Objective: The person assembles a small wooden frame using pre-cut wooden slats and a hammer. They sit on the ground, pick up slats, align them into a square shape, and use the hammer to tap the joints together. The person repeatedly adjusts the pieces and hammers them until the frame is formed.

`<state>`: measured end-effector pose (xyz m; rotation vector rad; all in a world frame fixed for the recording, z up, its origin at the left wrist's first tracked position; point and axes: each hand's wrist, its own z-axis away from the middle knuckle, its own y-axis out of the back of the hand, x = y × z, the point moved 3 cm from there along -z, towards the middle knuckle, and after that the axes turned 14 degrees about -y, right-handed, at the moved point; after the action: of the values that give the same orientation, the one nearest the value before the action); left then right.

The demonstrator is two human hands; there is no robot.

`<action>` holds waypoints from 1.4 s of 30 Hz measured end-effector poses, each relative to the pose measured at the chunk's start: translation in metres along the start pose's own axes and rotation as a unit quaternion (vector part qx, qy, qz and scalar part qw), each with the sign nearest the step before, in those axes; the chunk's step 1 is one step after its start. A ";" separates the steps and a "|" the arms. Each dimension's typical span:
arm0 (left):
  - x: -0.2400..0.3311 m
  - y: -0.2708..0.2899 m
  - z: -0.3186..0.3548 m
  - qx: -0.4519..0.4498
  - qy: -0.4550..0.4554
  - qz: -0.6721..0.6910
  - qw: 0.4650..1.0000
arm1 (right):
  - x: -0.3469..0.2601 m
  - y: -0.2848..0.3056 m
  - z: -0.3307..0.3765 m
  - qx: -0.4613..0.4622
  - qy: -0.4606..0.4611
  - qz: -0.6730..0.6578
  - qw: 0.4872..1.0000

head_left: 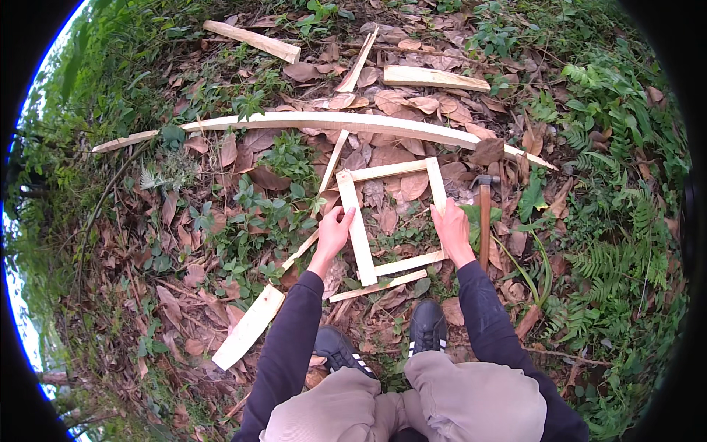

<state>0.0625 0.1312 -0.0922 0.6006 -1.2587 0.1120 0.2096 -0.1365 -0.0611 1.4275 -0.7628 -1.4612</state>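
A four-sided wooden frame [356,228] made of pale slats is in front of me, just beyond my shoes. My left hand [333,237] is closed on its left slat, thumb over the top edge. On the opposite side my right hand [452,232] grips the right slat near its middle, covering part of it. The far slat [389,170] and the near slat [409,263] join the two sides. Right of my right hand lies a hammer [484,221] with a brown wooden handle and a dark head pointing away from me.
A long pale plank [353,123] lies across the leafy ground beyond the frame. Farther off are a thick wood piece [252,40], a split piece [359,62] and a short board [436,78]. A wide offcut [249,328] lies at left; a thin strip [378,286] lies nearest my shoes.
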 end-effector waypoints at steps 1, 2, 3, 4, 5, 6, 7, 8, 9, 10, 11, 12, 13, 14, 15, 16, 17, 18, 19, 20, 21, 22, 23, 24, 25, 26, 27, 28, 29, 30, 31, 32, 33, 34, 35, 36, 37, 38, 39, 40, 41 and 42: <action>-0.006 0.003 -0.002 0.000 0.001 0.031 1.000 | -0.002 -0.001 0.003 -0.002 0.004 -0.005 1.000; -0.004 0.005 -0.005 -0.018 0.005 0.023 1.000 | -0.001 -0.001 0.001 0.002 0.006 -0.008 1.000; -0.002 0.004 -0.005 -0.015 0.004 0.028 0.999 | -0.001 -0.001 0.001 0.005 0.008 -0.012 1.000; 0.001 0.005 -0.006 -0.011 0.002 0.033 0.999 | -0.001 -0.001 0.000 0.006 0.007 -0.005 1.000; 0.003 0.005 -0.005 -0.018 0.006 0.021 1.000 | -0.001 -0.001 0.000 0.007 0.006 0.002 1.000; 0.006 0.005 -0.004 -0.025 0.009 0.009 1.000 | -0.001 0.000 0.001 0.008 0.005 0.009 1.000; 0.005 0.005 -0.004 -0.030 0.011 -0.004 0.999 | -0.001 -0.001 0.001 0.007 0.005 0.009 1.000; 0.006 0.006 -0.006 -0.025 0.003 -0.007 1.000 | -0.002 -0.002 0.001 0.007 0.004 0.009 1.000; 0.006 0.007 -0.007 -0.020 -0.006 -0.010 1.000 | -0.002 -0.002 0.001 0.007 0.003 0.010 1.000; 0.007 0.007 -0.007 -0.015 -0.014 -0.013 1.000 | -0.002 -0.003 0.001 0.009 0.005 0.008 1.000; 0.007 0.007 -0.007 -0.019 -0.015 -0.022 0.999 | -0.001 -0.003 0.001 0.012 0.007 0.006 1.000; 0.008 0.007 -0.007 -0.022 -0.016 -0.030 0.999 | -0.001 -0.003 0.002 0.014 0.009 0.005 1.000; 0.009 0.007 -0.009 -0.025 -0.018 -0.039 0.999 | 0.000 -0.003 0.001 0.015 0.007 0.004 1.000; 0.009 0.006 -0.009 -0.025 -0.019 -0.043 0.999 | 0.001 -0.003 0.000 0.016 0.005 0.004 1.000; 0.009 0.006 -0.008 -0.024 -0.019 -0.046 0.998 | 0.002 -0.003 0.000 0.017 0.003 0.004 1.000; 0.007 0.007 -0.006 -0.022 -0.019 -0.050 0.998 | 0.001 -0.004 0.000 0.017 0.005 0.002 1.000; 0.006 0.008 -0.008 -0.009 -0.042 -0.059 0.997 | -0.001 -0.004 0.001 0.017 0.006 0.001 1.000; 0.004 0.009 -0.008 -0.006 -0.042 -0.059 0.997 | -0.002 -0.005 0.000 0.017 0.007 -0.001 1.000; 0.005 0.009 -0.007 -0.005 -0.041 -0.058 0.997 | -0.001 -0.005 0.000 0.017 0.007 -0.001 1.000; 0.005 0.009 -0.007 -0.003 -0.041 -0.057 0.998 | 0.000 -0.005 0.000 0.017 0.007 -0.001 1.000; 0.006 0.009 -0.008 -0.004 -0.042 -0.061 0.997 | 0.001 -0.005 0.000 0.016 0.007 -0.001 1.000; 0.006 0.009 -0.008 -0.004 -0.044 -0.066 0.997 | 0.000 -0.005 0.000 0.014 0.006 -0.002 1.000; 0.007 0.010 -0.009 -0.004 -0.046 -0.071 0.996 | -0.002 -0.004 0.001 0.011 0.006 -0.003 1.000; 0.008 0.013 -0.009 -0.006 -0.054 -0.100 0.993 | -0.004 -0.004 0.001 0.008 0.005 -0.005 1.000; 0.011 0.013 -0.007 -0.013 -0.063 -0.127 0.990 | -0.002 -0.003 0.001 0.007 -0.001 -0.004 1.000; 0.015 0.012 -0.006 -0.020 -0.071 -0.154 0.985 | -0.001 -0.002 0.001 0.006 -0.006 -0.003 1.000; 0.020 0.012 -0.005 -0.009 -0.090 -0.182 0.979 | 0.001 -0.001 0.001 0.004 -0.012 -0.002 1.000; 0.023 0.014 -0.004 0.005 -0.108 -0.211 0.972 | 0.000 -0.001 0.001 0.001 -0.013 -0.005 1.000; 0.026 0.016 -0.003 0.018 -0.126 -0.240 0.962 | 0.000 0.000 0.001 -0.003 -0.015 -0.008 1.000; 0.028 0.015 0.002 0.016 -0.121 -0.224 0.967 | 0.000 0.001 0.001 -0.006 -0.016 -0.010 1.000; 0.031 0.015 0.010 0.015 -0.115 -0.210 0.971 | -0.001 0.002 0.002 -0.014 -0.018 -0.026 0.999; 0.036 0.015 0.017 0.013 -0.110 -0.195 0.974 | 0.001 0.003 0.002 -0.022 -0.021 -0.041 0.999; 0.039 0.015 0.025 -0.026 -0.082 -0.193 0.977 | 0.003 0.003 0.003 -0.029 -0.024 -0.056 0.998; 0.043 0.014 0.036 -0.020 -0.077 -0.215 0.973 | 0.001 0.004 0.003 -0.028 -0.021 -0.043 0.998; 0.045 0.009 0.048 -0.015 -0.071 -0.236 0.969 | -0.001 0.004 0.003 -0.028 -0.018 -0.030 0.999; 0.046 0.005 0.057 -0.009 -0.066 -0.258 0.964 | -0.002 0.005 0.003 -0.027 -0.015 -0.016 0.999; 0.043 -0.002 0.061 -0.030 -0.049 -0.245 0.968 | -0.002 0.004 0.003 -0.019 -0.006 -0.009 1.000; 0.042 -0.006 0.064 -0.029 -0.055 -0.241 0.969 | -0.002 0.004 0.002 -0.011 0.003 -0.003 1.000; 0.040 -0.009 0.066 -0.028 -0.062 -0.236 0.969 | -0.001 0.004 0.002 -0.002 0.012 0.004 1.000; 0.042 -0.011 0.066 -0.027 -0.068 -0.232 0.970 | -0.002 0.006 0.002 0.000 0.013 0.001 1.000; 0.042 -0.011 0.065 -0.032 -0.068 -0.223 0.972 | -0.002 0.008 0.003 0.002 0.013 -0.001 1.000; 0.042 -0.011 0.064 -0.035 -0.069 -0.221 0.972 | -0.002 0.011 0.002 0.005 0.014 -0.004 1.000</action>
<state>0.0255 0.0810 -0.0460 0.8250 -1.2278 -0.3492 0.2093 -0.1394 -0.0504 1.4568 -0.7483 -1.4425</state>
